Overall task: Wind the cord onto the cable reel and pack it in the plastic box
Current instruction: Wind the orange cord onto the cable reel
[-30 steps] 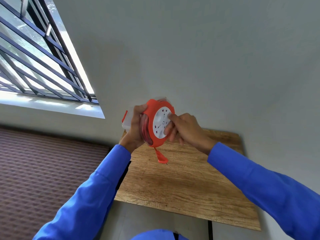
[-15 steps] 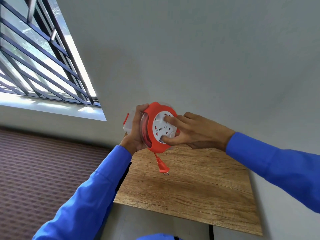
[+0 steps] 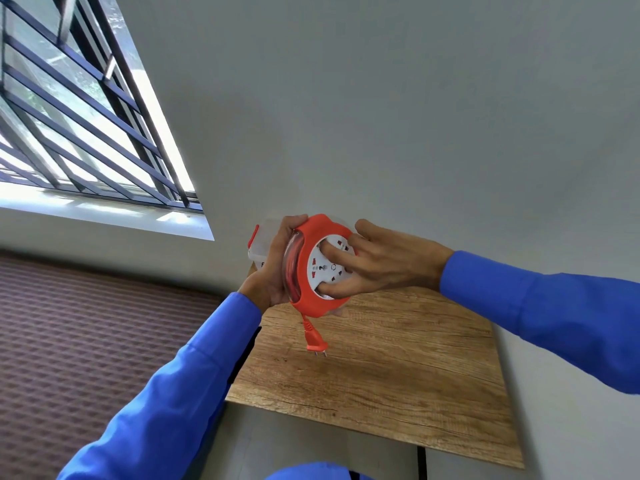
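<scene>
Above the wooden tabletop (image 3: 398,368) our left hand (image 3: 273,271) gripped the cable reel (image 3: 311,271), right hand (image 3: 377,268) fingers (image 3: 332,252) curled on its white face (plug (image 3: 314,342) dangling).

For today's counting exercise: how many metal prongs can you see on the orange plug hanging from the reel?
2. Both prongs stick out side by side from the lower end of the plug, which dangles below the reel above the table. A third may be hidden behind them.
</scene>
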